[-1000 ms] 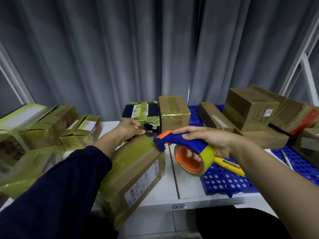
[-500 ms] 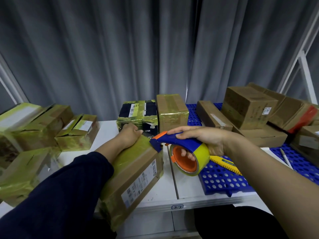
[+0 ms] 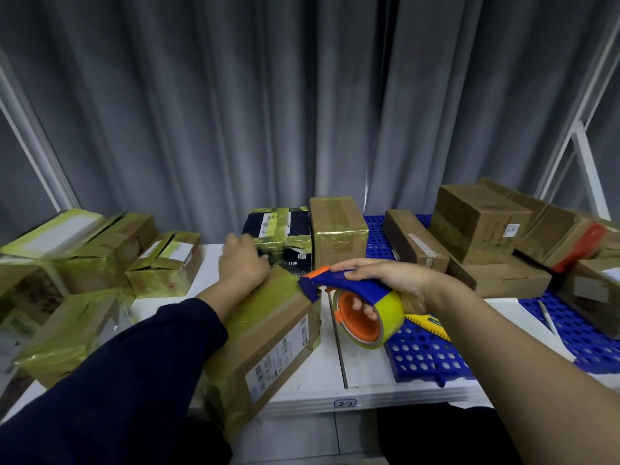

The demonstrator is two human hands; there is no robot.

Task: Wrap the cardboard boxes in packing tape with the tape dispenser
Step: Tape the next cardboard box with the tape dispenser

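A long cardboard box (image 3: 268,333) with yellowish tape over its top lies diagonally on the white table (image 3: 335,387), its near end hanging over the front edge. My left hand (image 3: 243,263) rests on the box's far end, blurred, fingers bent over the far edge. My right hand (image 3: 399,278) grips the blue handle of the tape dispenser (image 3: 360,288), fingers inside its orange core. The dispenser carries a yellow tape roll (image 3: 391,312), and its orange-tipped nose touches the box's far right top corner.
Several taped boxes (image 3: 67,330) crowd the left side. A taped black box (image 3: 281,236) and a taped brown box (image 3: 337,229) stand behind. Untaped boxes (image 3: 479,223) are stacked right on a blue perforated mat (image 3: 419,357), with a yellow knife (image 3: 426,325) and a pen (image 3: 547,317).
My left hand has slid left along the box's far end. The dispenser stays at the box's far right corner.
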